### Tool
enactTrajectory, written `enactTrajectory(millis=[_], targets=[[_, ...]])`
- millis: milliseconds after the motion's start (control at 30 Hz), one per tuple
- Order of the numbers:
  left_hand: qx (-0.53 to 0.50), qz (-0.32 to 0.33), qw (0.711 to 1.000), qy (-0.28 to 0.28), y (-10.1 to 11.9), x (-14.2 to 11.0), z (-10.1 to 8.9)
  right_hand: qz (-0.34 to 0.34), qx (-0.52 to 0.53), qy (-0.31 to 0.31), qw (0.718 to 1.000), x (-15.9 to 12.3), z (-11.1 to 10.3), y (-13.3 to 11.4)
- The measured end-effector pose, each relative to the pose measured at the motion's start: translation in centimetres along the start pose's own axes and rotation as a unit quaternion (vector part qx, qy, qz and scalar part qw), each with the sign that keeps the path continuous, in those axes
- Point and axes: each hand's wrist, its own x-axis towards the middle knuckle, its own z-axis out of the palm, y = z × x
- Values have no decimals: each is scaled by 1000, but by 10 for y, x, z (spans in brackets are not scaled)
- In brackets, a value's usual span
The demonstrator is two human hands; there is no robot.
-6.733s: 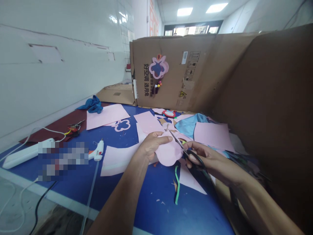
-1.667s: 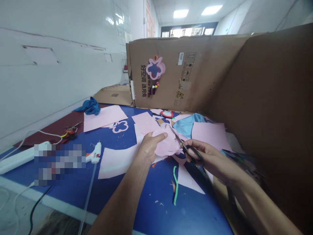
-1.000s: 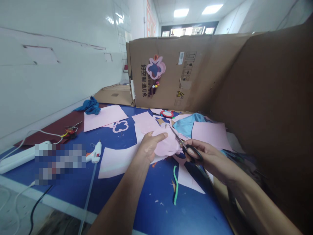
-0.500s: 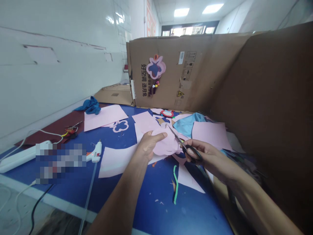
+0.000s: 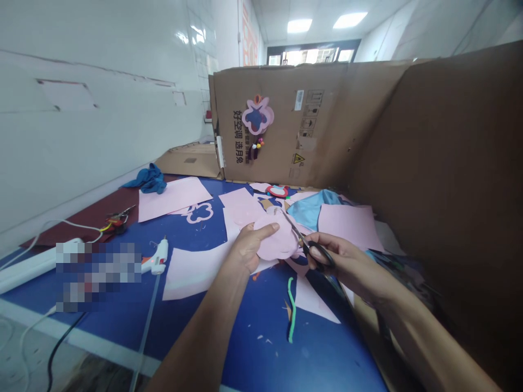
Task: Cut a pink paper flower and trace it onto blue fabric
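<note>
My left hand (image 5: 250,245) pinches a pink paper cutout (image 5: 278,239) with a rounded, petal-like edge, the thumb lying on top. In my right hand (image 5: 333,253) is a pair of scissors (image 5: 322,257) with black handles. Their blades reach up and left along the cutout's right edge, close to or touching the paper; whether they are cutting I cannot tell. Beneath both hands lie pink paper sheets and scraps. A green pipe cleaner (image 5: 291,310) rests on the blue table (image 5: 253,337) nearer to me.
A white glue gun (image 5: 159,257) and a power strip (image 5: 41,264) with cords lie left. A pink flower outline (image 5: 200,213) and blue cloth (image 5: 149,178) are further back. A cardboard box (image 5: 327,122), with a flower decoration (image 5: 257,117) on it, walls the back and right.
The view has shifted slightly. My hands keep nearly the same pose, holding the paper cutout and the scissors; the scissors stay at the paper's right edge.
</note>
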Motion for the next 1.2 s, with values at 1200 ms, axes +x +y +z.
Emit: enactTrajectory(millis=[1200], targets=[[45,-7,999,3,-2,-3,1,-5,-6,15,1000,-1,0,-2]])
